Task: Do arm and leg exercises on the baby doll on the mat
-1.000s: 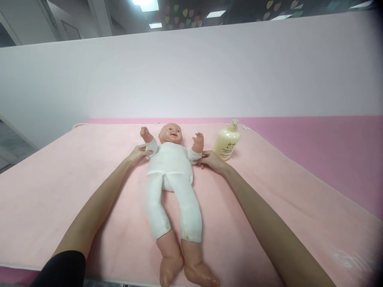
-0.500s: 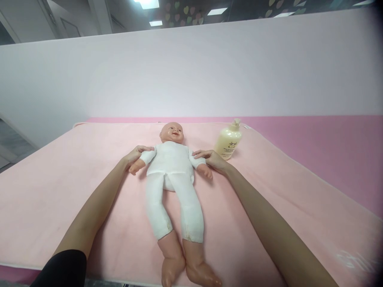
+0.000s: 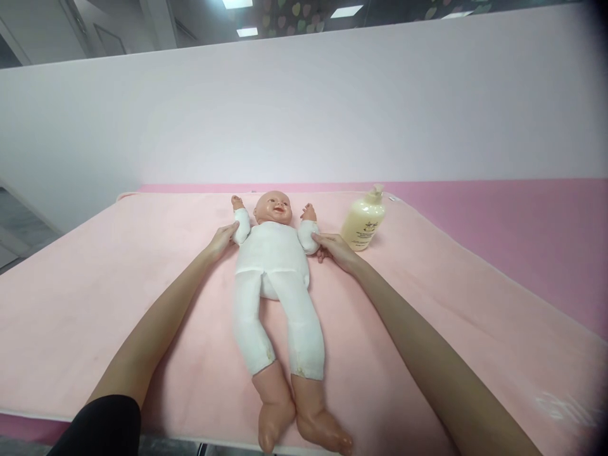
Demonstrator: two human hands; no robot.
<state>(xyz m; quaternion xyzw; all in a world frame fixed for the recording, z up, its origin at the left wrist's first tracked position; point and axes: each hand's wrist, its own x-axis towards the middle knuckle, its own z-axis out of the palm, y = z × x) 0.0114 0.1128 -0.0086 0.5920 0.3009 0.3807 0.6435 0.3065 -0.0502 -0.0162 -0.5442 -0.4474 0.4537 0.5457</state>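
One doll, two hands on its arms, one bottle

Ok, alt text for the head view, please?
Left hand and right hand grip the upper arms of a baby doll lying face-up on a pink mat; a cream pump bottle stands beside the right hand.

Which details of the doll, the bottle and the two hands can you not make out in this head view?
- Lotion bottle: label print too small to read.
- Left hand and right hand: the grip on the doll is partly hidden behind its sleeves.
- Doll's back: hidden against the pink mat.
- Doll's foot: toes cut off by the bottom edge.
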